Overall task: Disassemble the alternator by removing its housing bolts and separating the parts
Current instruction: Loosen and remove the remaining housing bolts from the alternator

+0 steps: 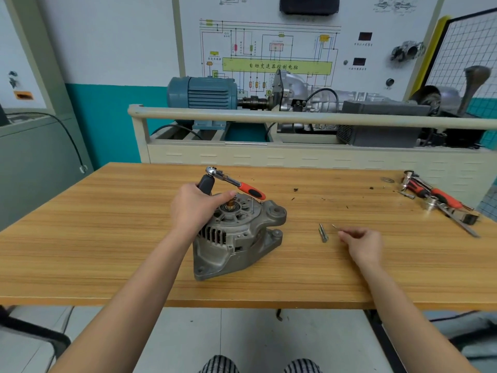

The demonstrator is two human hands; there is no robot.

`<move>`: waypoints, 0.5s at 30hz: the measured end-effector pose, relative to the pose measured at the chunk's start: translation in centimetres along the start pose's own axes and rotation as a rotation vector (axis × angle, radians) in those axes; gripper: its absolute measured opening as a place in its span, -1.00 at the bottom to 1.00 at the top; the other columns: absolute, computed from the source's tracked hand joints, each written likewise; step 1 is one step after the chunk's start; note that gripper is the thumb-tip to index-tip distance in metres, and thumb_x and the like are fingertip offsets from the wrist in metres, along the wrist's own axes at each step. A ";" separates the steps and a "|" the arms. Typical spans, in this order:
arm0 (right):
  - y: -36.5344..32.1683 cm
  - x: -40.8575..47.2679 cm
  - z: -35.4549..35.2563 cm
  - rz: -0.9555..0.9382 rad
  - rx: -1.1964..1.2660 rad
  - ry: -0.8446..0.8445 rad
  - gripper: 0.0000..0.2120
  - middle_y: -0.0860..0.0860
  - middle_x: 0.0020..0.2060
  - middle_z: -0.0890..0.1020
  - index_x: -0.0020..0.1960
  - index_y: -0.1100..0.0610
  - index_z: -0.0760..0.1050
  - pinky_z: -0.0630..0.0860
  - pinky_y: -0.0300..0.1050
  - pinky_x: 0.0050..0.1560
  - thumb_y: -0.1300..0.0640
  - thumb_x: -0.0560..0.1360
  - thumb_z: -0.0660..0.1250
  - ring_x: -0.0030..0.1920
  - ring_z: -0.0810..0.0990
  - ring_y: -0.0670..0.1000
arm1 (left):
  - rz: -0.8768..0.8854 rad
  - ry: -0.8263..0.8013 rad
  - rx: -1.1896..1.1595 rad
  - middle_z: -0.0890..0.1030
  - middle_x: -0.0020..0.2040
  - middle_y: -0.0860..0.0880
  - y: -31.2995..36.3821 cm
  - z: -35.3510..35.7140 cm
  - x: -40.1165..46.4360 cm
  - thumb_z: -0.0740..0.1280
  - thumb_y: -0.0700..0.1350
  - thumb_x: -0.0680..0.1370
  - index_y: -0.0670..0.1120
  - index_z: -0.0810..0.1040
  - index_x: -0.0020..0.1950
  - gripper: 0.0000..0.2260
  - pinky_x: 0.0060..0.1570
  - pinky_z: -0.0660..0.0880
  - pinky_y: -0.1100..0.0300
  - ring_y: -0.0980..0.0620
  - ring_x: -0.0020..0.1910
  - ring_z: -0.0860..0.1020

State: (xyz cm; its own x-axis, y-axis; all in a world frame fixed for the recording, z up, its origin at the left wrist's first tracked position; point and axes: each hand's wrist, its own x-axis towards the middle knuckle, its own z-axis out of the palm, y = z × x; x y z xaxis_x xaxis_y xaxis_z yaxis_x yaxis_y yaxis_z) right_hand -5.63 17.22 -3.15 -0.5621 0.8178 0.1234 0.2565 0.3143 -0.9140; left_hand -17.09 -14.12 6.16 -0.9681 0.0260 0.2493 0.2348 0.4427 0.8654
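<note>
- My left hand [195,208] lies over the top left of the alternator [236,235], fingers curled round its rim and thumb reaching toward the centre; I judge I hold it so the body cannot turn or slide while I work.
- The alternator sits on the worktop [107,238], a little left of centre and close to my edge, shaft end up.
- My right hand [361,244] is well to the right, low over the worktop, its fingertips pinching a thin bolt [334,226] whose tip points away from me. I seem to be laying it down beside the 2 loose bolts [322,232] that lie just to its left, so the removed hardware stays in 1 spot.
- The ratchet [234,181] with the red and black grip stands propped behind the alternator, its head up by my left fingers; I cannot tell whether its socket is seated on a bolt or only leaning there. Left there, it is handy for the next bolt.
- More tools [435,197] lie at the far right of the worktop, out of the way.
- The alternator is dull grey cast metal, with ribbed vent slots down the side, spoked openings round a brass-coloured shaft stub, and 2 mounting ears with holes on its right side.
- The 2 housing halves look closed on each other, so separating them is not yet done.
</note>
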 end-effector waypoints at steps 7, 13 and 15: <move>1.2 0.1 1.3 -0.197 -0.196 -0.096 -0.81 0.10 0.02 0.68 0.05 0.22 0.65 0.43 -0.15 0.17 0.31 0.45 0.44 0.09 0.60 0.08 | 0.019 0.002 -0.013 0.44 -0.36 -0.04 -0.1 0.0 0.1 0.56 0.28 0.22 -0.08 0.37 -0.27 -0.46 -0.35 0.34 0.11 -0.02 -0.37 0.41; 1.3 0.0 1.4 -0.292 -0.292 -0.130 -0.79 0.08 0.02 0.68 0.07 0.17 0.66 0.46 -0.15 0.07 0.33 0.45 0.42 0.01 0.60 0.05 | 0.068 -0.041 -0.037 0.42 -0.35 -0.07 -0.2 -0.1 0.3 0.56 0.25 0.24 -0.10 0.36 -0.27 -0.47 -0.31 0.30 0.09 -0.03 -0.35 0.38; 1.1 -0.1 1.3 -0.280 -0.306 -0.133 -0.79 0.08 0.02 0.68 0.08 0.17 0.66 0.45 -0.15 0.04 0.32 0.46 0.42 -0.03 0.58 0.02 | 0.086 -0.049 -0.041 0.41 -0.37 -0.05 -0.1 -0.1 0.2 0.57 0.25 0.23 -0.10 0.33 -0.28 -0.46 -0.31 0.29 0.08 -0.03 -0.36 0.37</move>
State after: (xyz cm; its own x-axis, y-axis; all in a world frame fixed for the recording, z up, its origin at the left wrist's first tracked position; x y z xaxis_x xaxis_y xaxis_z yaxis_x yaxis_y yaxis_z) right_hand -6.33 16.85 -4.73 -0.7345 0.6178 0.2806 0.2899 0.6596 -0.6934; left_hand -17.34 -14.24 6.13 -0.9471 0.1070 0.3026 0.3196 0.4003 0.8588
